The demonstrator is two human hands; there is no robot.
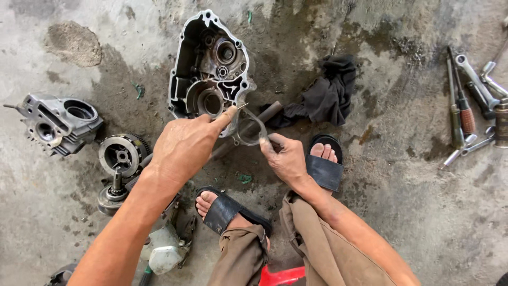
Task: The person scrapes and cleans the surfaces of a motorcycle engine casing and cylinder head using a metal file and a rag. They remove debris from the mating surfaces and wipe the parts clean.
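— Head view first: what are the hands doing?

— At the middle of the frame, the left hand (182,145) pinches one end of a thin, looped gasket (253,127) between thumb and forefinger. The right hand (286,156) grips the other side of the same loop with its fingertips. So both hands are closed on it, holding it up above the floor.

— What sits right behind it?

— An aluminium crankcase half (210,69), open side up, lies on the concrete floor (391,175) just above the hands. A dark metal tube (267,114) pokes out from beneath the gasket, towards a crumpled black rag (328,95) to the upper right.

— And further out?

— At the left, a grey cylinder head (55,122) lies near a round clutch assembly (123,153), with a smaller gear piece (111,196) below it. A row of wrenches and screwdrivers (468,106) lies at the right edge. Two feet in black sandals (324,167) rest on the floor below the hands.
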